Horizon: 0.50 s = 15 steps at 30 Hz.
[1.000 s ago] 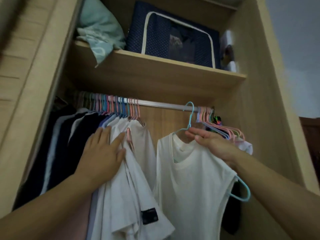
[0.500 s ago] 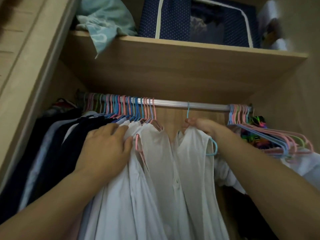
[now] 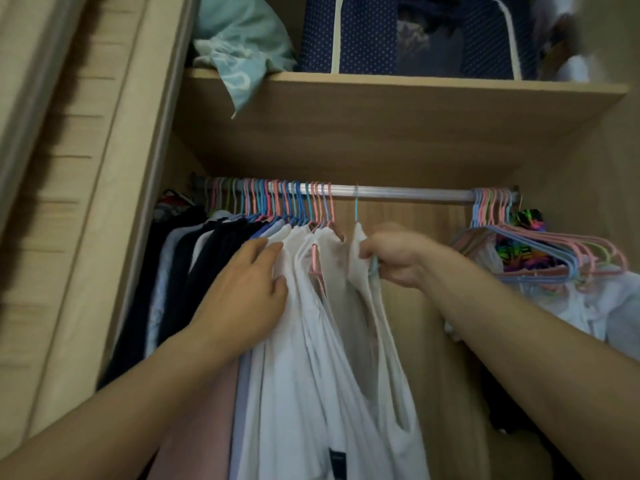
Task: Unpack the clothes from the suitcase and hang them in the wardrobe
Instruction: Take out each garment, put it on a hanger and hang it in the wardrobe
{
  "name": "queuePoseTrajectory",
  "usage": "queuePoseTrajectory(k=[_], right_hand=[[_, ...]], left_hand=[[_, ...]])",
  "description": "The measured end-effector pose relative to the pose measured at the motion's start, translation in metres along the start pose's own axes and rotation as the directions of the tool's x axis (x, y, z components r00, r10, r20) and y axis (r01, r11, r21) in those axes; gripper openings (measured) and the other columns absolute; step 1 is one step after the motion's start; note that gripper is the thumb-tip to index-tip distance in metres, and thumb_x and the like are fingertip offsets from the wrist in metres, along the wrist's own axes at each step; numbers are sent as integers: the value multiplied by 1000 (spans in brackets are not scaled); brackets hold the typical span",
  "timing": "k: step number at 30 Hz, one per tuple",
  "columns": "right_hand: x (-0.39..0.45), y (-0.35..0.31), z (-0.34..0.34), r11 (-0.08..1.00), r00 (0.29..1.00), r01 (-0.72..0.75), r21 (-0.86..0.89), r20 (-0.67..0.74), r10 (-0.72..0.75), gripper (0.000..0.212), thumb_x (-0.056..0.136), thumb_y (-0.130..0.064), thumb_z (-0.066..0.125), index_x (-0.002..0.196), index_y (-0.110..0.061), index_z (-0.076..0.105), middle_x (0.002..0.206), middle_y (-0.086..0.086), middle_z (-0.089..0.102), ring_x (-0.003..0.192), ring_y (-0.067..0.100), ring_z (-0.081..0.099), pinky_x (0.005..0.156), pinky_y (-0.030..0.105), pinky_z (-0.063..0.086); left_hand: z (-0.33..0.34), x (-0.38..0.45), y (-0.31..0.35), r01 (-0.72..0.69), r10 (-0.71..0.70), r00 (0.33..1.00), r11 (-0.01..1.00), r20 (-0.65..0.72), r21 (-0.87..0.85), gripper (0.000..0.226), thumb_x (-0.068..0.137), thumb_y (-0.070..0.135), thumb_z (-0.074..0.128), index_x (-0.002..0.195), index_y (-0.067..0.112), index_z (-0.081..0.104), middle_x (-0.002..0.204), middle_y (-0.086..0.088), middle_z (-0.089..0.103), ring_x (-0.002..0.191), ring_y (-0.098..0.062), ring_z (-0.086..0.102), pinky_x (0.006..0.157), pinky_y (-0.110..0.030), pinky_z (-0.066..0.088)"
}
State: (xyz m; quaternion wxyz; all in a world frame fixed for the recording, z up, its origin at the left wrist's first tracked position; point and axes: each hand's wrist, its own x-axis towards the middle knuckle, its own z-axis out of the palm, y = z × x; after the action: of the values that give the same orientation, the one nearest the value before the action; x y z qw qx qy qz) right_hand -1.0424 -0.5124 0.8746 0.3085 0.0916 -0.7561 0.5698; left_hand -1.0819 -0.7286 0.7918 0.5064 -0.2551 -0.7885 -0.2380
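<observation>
- Our right hand is curled tight around the blue hanger, right at its shoulder, and it pinches some of the white top too. We think we hold it there so the top cannot slip off while the hook sits on the rail.
- The hanger's thin hook goes up from our hand to the silver rail. It looks like it is over the rail now, in the bare gap in the middle.
- Our left hand is flat and open, fingers straight, pressing on the white shirts to the left. We think it pushes them away to keep room for the new top.
- Those shirts hang from pink and blue hooks, packed close, and the dark clothes hang further left.
- Far right on the rail is a bunch of empty hangers, well apart from our hand. They stay out of the way there.
- Above us is the wooden shelf with a navy storage bag and a light green cloth hanging over its edge.
- We cannot see the suitcase from here.
- Next we would let go, we think, once the hook sits well.
</observation>
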Motion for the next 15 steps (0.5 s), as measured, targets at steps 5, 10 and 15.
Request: queuePoseTrajectory(k=[5,10,15], right_hand=[[-15,8,46,998,996,60,16,59,-61,27,92,7,49,112,-1,65,87,11,70,64,17,68,54,26,54],[-64,36,69,976,941,212,-58,-256,-220,13,101,-17,51,101,-16,64,87,-3,68,72,-3,63,65,15,41],[-132,70,85,910,951,131,-394,-208,-227,52,103,-31,49,152,-18,37,149,3,46,135,20,46,108,30,36]], left_hand=[[-41,-70,-23,-58,57,995,998,-87,-10,51,96,20,57,147,16,51,153,-3,41,142,-20,37,117,-32,29],[-76,-166,-70,26,-43,977,996,-211,-84,51,84,24,50,131,9,63,145,-16,45,134,-34,41,115,-34,27],[-75,-238,-106,425,-471,878,847,-81,-318,66,88,25,58,151,28,41,158,-10,23,144,-30,25,117,-45,24]])
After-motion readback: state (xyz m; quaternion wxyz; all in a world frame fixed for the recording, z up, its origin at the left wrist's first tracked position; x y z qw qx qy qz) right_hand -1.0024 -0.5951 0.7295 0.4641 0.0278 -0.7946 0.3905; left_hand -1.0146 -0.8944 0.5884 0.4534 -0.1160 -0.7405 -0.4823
